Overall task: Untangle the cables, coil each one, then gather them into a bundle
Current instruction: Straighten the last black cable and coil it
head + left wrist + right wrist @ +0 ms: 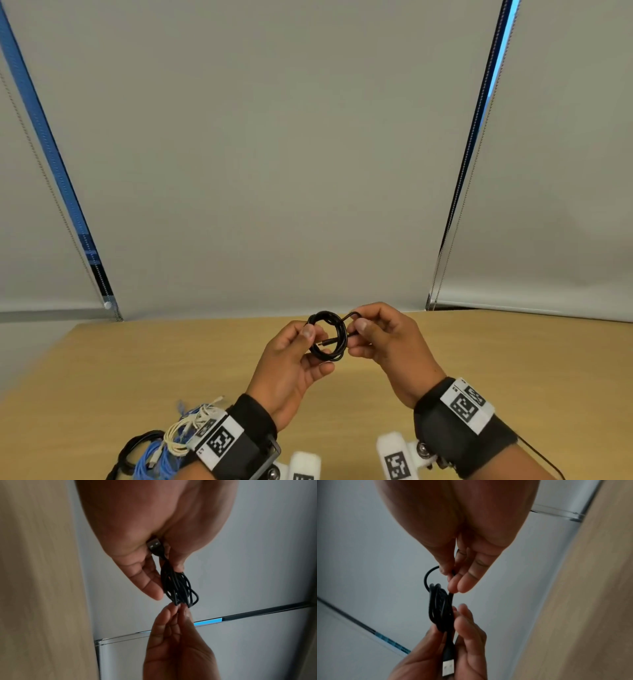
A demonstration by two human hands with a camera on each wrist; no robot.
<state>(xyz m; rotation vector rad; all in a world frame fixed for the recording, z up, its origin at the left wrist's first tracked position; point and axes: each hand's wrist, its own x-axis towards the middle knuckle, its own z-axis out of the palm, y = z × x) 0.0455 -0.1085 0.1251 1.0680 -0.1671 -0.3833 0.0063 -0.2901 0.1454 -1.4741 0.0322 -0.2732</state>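
A thin black rubber-sheathed USB cable, wound into a small round coil, hangs in the air just above the light wooden bench, a little below the centre of the head view. It looks light and springy: the turns will likely fan apart if released, so the sensible hold is across all the turns at once, with the loose tail kept pinched. The plug ends are the only stiff parts and give a firmer purchase than the slick sheath.

The left hand grips the left side of the coil, thumb and fingers curled together round the bunched turns; in the left wrist view the silver-tipped USB plug sits tucked against the palm. The right hand pinches the tail of the cable where it bends out at the coil's upper right, thumb and forefinger pressed together on it, the other fingers loosely extended beside. The small end appears to point through the coil's middle, so the step seems to be wrapping the tail round to lock the turns.

At the lower left of the head view, a heap of blue, cream and black cables lies on the bench beside the left wrist.
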